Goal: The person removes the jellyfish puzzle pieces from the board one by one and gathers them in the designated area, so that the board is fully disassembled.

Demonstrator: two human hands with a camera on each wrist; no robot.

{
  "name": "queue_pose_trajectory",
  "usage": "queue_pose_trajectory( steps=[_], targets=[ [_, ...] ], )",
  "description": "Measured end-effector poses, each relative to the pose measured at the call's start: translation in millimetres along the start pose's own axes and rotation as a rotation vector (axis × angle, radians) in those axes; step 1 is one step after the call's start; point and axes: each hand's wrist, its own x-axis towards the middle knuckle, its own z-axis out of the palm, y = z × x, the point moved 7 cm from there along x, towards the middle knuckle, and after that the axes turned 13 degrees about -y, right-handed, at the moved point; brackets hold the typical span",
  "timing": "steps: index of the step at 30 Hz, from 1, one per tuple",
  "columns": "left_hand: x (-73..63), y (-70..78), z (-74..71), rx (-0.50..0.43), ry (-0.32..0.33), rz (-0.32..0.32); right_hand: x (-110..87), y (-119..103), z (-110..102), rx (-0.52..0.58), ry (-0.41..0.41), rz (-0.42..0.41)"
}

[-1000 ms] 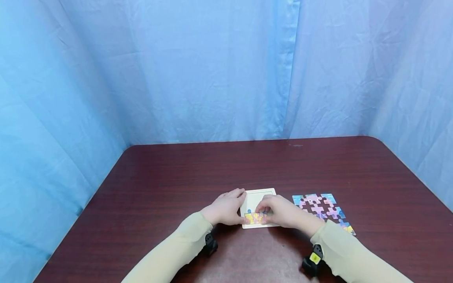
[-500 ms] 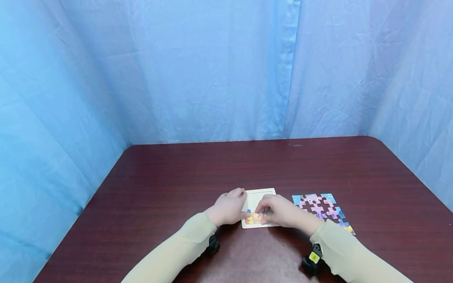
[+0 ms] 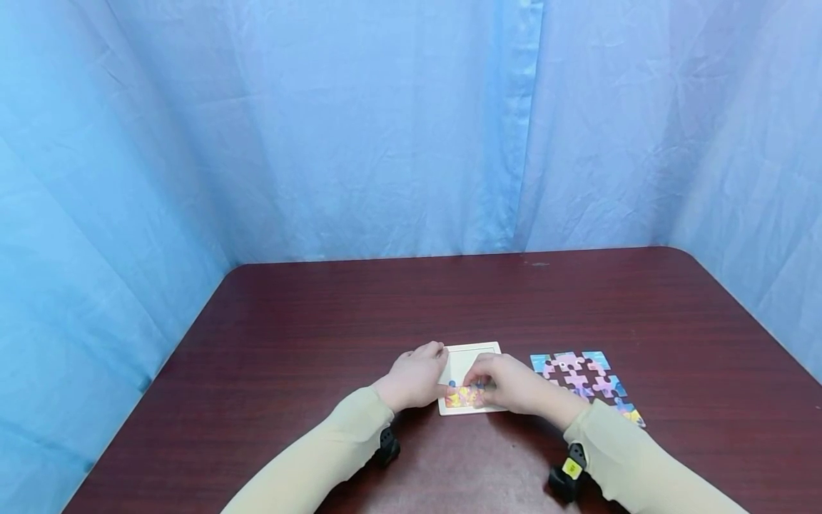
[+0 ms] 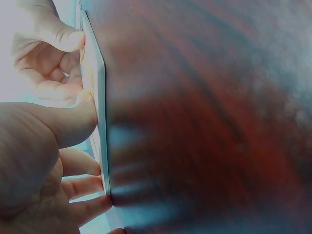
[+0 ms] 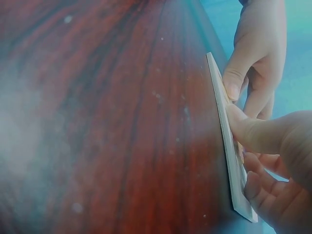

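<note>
A shallow white puzzle tray lies on the table, with a row of yellow and pink jigsaw pieces along its near side. My left hand rests at the tray's left edge. Its thumb presses by the leftmost piece while the other fingers stretch along the rim. Over the right end of the row, my right hand pinches a jigsaw piece between thumb and curled fingers, hiding most of it. The right wrist view shows its thumb low over the tray's near rim.
Right of the tray, several loose jigsaw pieces in pink, blue and yellow lie close together, partly behind the right forearm. The dark red-brown table ends at blue curtains. A black wrist camera sits under the left sleeve, another under the right.
My left hand has shifted slightly right, its thumb moving up to the left end of the row. My right hand has stayed at the same spot.
</note>
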Motion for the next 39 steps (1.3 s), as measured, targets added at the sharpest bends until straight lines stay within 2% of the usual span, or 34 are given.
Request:
queue_pose_trajectory(
  steps=[17, 24, 39],
  targets=[
    [-0.6, 0.1, 0.3, 0.005, 0.004, 0.002, -4.0, -1.6, -0.5, -0.024, 0.069, -0.029],
    [0.5, -0.2, 0.4, 0.009, 0.012, 0.005, -6.5, 3.5, 0.5, 0.028, 0.079, -0.003],
    [0.1, 0.1, -0.7, 0.01, 0.017, 0.013, -3.3, 1.8, -3.3, -0.023, 0.086, 0.036]
  ],
)
